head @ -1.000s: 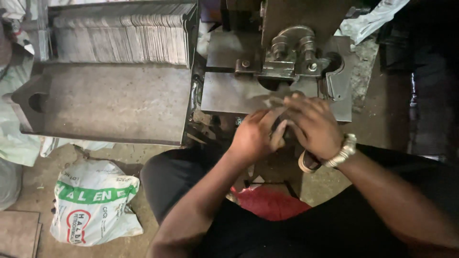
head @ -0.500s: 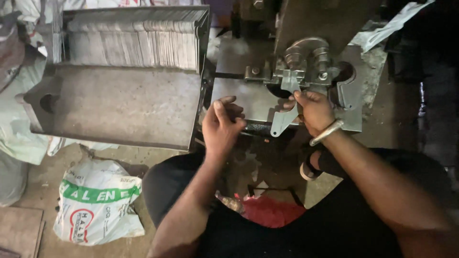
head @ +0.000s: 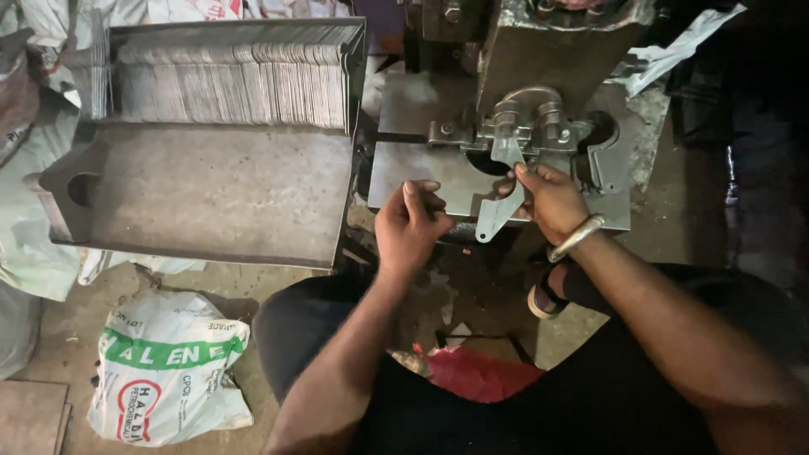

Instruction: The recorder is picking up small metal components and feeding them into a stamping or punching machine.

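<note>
- Holding the flat grey sheet-metal blank [head: 499, 211] with my right hand [head: 549, 202], I pinch its upper part between thumb and fingers so its narrow tail hangs free over the front edge of the press die plate [head: 425, 173].
- That blank sits just in front of the grey steel clamp fixture [head: 527, 126], its top end touching or nearly touching the fixture's lower lip; I cannot tell which.
- My left hand [head: 410, 227] hovers left of the blank, fingers loosely curled and grasping nothing, apart from the metal.
- Left of the fixture, the plate's bare face leaves flat room for sliding a piece sideways.
- Further left of the fixture, a grey steel tray [head: 211, 198] lies with bare floor, and a row of thin cut metal pieces [head: 232, 80] stands on edge along its back wall.
- Below the tray, far from the fixture, a white printed plastic sack [head: 168, 375] lies on the ground beside my knee.
- A silver bangle [head: 575, 238] rides my right wrist, clear of the plate edge.
</note>
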